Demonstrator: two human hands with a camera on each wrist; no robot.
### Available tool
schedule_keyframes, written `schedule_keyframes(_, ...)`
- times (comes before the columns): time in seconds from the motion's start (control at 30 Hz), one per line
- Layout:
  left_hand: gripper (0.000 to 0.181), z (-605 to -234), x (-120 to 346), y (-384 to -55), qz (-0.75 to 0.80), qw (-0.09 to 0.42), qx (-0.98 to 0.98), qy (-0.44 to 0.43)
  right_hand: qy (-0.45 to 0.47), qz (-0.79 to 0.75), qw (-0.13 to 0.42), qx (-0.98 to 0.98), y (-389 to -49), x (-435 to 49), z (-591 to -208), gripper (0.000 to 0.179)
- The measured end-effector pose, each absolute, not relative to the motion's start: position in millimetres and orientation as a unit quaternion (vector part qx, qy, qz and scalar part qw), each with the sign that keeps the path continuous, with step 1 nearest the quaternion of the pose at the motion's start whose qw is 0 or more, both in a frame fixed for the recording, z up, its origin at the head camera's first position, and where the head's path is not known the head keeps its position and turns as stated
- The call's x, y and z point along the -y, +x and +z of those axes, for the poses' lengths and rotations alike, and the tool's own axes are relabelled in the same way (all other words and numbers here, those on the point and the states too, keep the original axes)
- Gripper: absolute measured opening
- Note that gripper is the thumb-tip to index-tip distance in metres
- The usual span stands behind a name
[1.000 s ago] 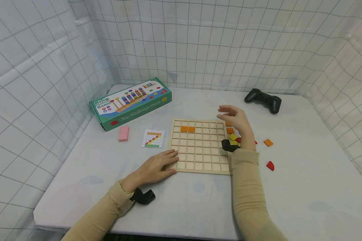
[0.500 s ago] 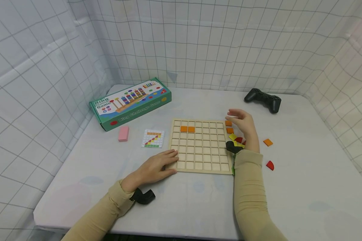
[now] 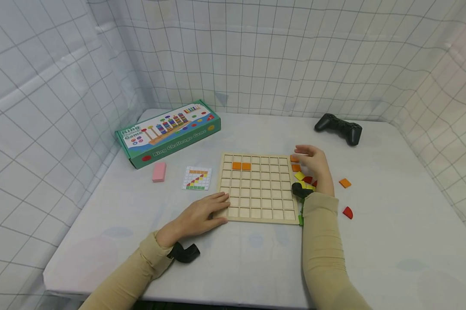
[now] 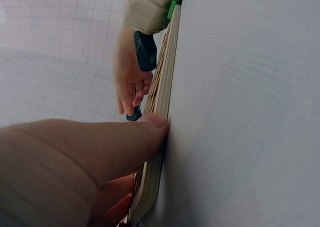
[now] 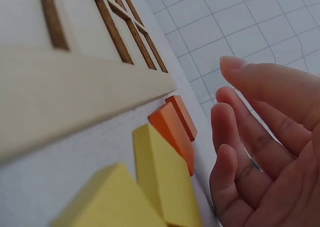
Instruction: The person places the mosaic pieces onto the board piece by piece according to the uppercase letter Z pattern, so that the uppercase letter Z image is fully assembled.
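A pale wooden grid board (image 3: 262, 189) lies flat on the table, with two orange square tiles (image 3: 242, 166) side by side in its upper left cells. My left hand (image 3: 196, 215) rests on the board's lower left corner, fingers straight; in the left wrist view the thumb (image 4: 152, 124) touches the board's edge. Over the board's upper right side hovers my right hand (image 3: 316, 165), fingers loosely bent and holding nothing. Close beneath it are loose orange tiles (image 3: 296, 168) and yellow pieces (image 3: 299, 176). In the right wrist view, fingers and thumb stand apart from the orange tile (image 5: 172, 132).
Red and green pieces (image 3: 300, 220) lie along the board's right edge, partly under the right arm. An orange tile (image 3: 345, 183) and a red quarter-circle (image 3: 348, 213) lie further right. A pattern card (image 3: 197, 178), pink block (image 3: 159, 172), green game box (image 3: 169, 133) and black game controller (image 3: 338, 129) surround the board.
My right hand has moved right and slightly toward me, from above the board's upper right corner to the loose orange tiles. The left hand stays put.
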State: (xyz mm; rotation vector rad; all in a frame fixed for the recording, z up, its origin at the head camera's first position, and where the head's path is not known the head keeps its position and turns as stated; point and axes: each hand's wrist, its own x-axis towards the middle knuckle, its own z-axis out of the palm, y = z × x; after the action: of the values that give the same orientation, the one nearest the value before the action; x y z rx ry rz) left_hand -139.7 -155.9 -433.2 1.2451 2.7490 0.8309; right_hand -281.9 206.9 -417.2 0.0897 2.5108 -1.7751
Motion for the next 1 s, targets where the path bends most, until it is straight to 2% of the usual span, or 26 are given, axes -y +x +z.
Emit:
schedule_keyframes(0.77,0.050,-430,155,-139,0.264,0.013,-0.881,0.393,0.071,-0.514,0.051,-0.853,-286,-207,-429,0.046)
schedule_keyframes(1.0,0.050,-429,155,-139,0.265,0.014,-0.881,0.393,0.076,-0.496,0.040,-0.864,-284,-206,-428,0.044)
